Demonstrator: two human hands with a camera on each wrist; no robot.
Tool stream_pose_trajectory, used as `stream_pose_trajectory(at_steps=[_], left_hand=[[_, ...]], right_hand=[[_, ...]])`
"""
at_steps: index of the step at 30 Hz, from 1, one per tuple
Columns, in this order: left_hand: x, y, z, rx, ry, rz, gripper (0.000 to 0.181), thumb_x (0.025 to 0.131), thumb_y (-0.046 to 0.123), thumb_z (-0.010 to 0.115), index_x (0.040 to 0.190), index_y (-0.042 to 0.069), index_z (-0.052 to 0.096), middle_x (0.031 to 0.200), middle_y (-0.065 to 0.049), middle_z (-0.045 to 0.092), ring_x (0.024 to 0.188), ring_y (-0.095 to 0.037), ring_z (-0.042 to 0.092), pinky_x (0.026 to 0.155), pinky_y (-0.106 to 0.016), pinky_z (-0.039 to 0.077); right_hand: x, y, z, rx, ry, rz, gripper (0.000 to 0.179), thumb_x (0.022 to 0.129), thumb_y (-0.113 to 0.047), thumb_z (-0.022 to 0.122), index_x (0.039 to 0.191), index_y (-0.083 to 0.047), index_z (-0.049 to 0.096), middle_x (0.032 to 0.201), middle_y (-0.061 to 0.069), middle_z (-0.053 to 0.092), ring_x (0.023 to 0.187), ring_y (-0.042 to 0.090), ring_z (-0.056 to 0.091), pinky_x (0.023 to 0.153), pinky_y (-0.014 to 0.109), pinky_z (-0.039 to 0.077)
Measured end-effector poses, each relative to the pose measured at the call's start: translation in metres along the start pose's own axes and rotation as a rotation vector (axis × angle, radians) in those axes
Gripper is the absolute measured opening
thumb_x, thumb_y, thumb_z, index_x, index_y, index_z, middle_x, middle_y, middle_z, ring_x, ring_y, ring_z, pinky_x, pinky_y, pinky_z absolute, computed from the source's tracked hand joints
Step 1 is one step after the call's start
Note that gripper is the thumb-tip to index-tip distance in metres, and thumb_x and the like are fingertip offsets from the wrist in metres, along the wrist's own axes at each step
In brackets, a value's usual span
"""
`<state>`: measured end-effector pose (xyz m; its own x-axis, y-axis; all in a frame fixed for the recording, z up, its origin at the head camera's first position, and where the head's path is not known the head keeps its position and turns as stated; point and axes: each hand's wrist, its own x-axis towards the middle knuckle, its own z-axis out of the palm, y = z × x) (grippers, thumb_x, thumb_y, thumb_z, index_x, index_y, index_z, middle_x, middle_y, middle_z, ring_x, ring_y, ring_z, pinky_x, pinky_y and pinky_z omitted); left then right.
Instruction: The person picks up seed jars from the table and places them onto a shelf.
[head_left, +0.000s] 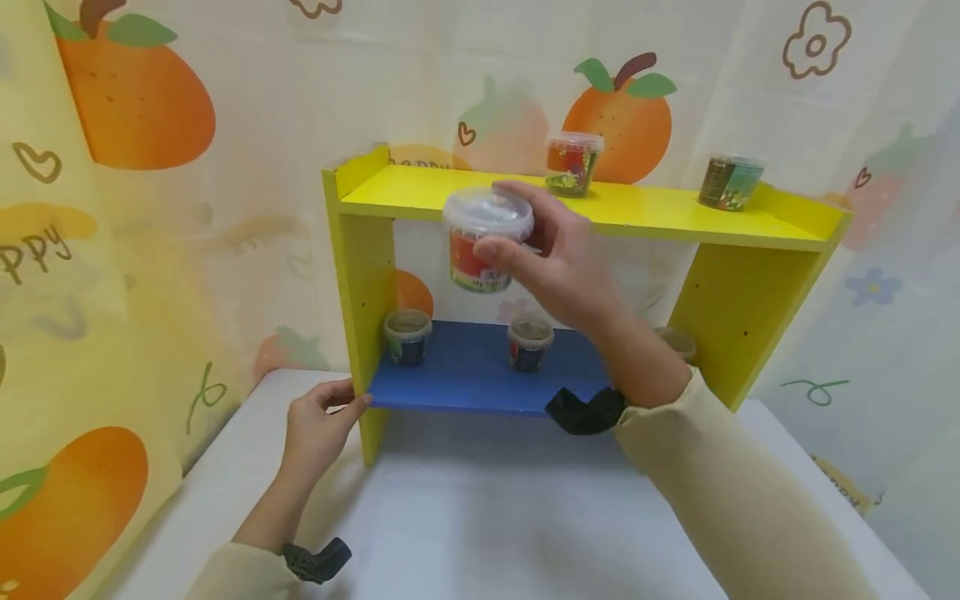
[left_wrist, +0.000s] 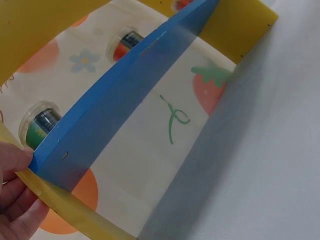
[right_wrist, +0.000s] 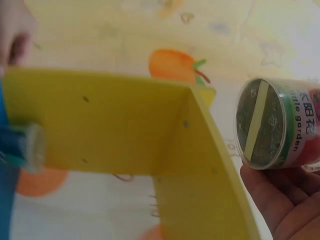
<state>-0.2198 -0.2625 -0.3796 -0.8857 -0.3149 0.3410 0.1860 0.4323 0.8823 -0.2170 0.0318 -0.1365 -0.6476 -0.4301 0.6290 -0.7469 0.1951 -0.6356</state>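
My right hand [head_left: 558, 250] grips a small clear-lidded plastic tub [head_left: 468, 262] with a red and green label, in front of the yellow upper shelf. In the right wrist view the tub [right_wrist: 260, 125] shows its dark base with a pale strip across it and the words "little garden"; the fingers lie along its side. My left hand [head_left: 318, 425] holds the left side panel of the yellow and blue shelf unit [head_left: 360, 333], thumb at the front edge beside the blue board. The left wrist view shows the fingers [left_wrist: 22, 215] against the panel's outer face.
Two more tubs [head_left: 573, 164] [head_left: 731, 183] stand on the upper shelf. On the blue lower board [head_left: 465, 379] are a left tub [head_left: 408, 337], a middle tub [head_left: 529, 343] and a right tub [head_left: 678, 342], partly behind my right arm. The unit stands on a white table [head_left: 465, 500] before a fruit-patterned cloth.
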Motion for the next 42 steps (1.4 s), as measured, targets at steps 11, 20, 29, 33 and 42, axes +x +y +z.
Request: stream_pose_trajectory(at_steps=[11, 20, 29, 33, 42], left_hand=[[0.000, 0.002, -0.001, 0.032, -0.020, -0.003, 0.031, 0.087, 0.022, 0.076, 0.112, 0.004, 0.072, 0.105, -0.010, 0.073, 0.095, -0.017, 0.067, 0.076, -0.016, 0.055], [0.001, 0.005, -0.002, 0.036, -0.029, 0.006, 0.033, 0.088, 0.023, 0.075, 0.113, 0.002, 0.071, 0.106, -0.012, 0.073, 0.097, -0.022, 0.067, 0.076, -0.015, 0.054], [0.000, 0.001, -0.004, 0.039, -0.023, -0.008, 0.033, 0.088, 0.025, 0.075, 0.114, 0.004, 0.071, 0.106, -0.011, 0.073, 0.098, -0.022, 0.066, 0.075, -0.013, 0.053], [-0.001, 0.001, -0.004, 0.040, -0.014, -0.010, 0.032, 0.088, 0.022, 0.075, 0.114, 0.004, 0.071, 0.105, -0.011, 0.073, 0.097, -0.022, 0.066, 0.074, -0.013, 0.053], [-0.001, 0.004, -0.005, 0.042, -0.043, -0.047, 0.036, 0.089, 0.027, 0.074, 0.117, 0.005, 0.070, 0.108, -0.012, 0.072, 0.100, -0.023, 0.066, 0.072, -0.013, 0.053]], right_hand=[[0.075, -0.013, -0.002, -0.238, -0.029, 0.185, 0.065, 0.093, -0.051, 0.062, 0.145, -0.017, 0.045, 0.128, 0.002, 0.058, 0.110, 0.012, 0.058, 0.092, 0.027, 0.050], [0.113, -0.013, 0.011, -0.273, -0.107, 0.381, 0.063, 0.089, -0.064, 0.058, 0.128, -0.015, 0.051, 0.117, 0.002, 0.056, 0.099, 0.017, 0.053, 0.082, 0.028, 0.047], [0.145, -0.010, 0.033, -0.310, -0.178, 0.460, 0.063, 0.090, -0.065, 0.054, 0.128, -0.014, 0.048, 0.116, 0.000, 0.054, 0.099, 0.014, 0.050, 0.082, 0.026, 0.042], [0.151, -0.008, 0.040, -0.323, -0.184, 0.465, 0.066, 0.090, -0.066, 0.053, 0.129, -0.014, 0.045, 0.121, -0.001, 0.052, 0.104, 0.013, 0.049, 0.085, 0.025, 0.041], [0.152, -0.006, 0.037, -0.216, -0.125, 0.580, 0.088, 0.085, -0.066, 0.061, 0.154, -0.021, 0.029, 0.144, -0.004, 0.046, 0.114, 0.012, 0.048, 0.095, 0.025, 0.042]])
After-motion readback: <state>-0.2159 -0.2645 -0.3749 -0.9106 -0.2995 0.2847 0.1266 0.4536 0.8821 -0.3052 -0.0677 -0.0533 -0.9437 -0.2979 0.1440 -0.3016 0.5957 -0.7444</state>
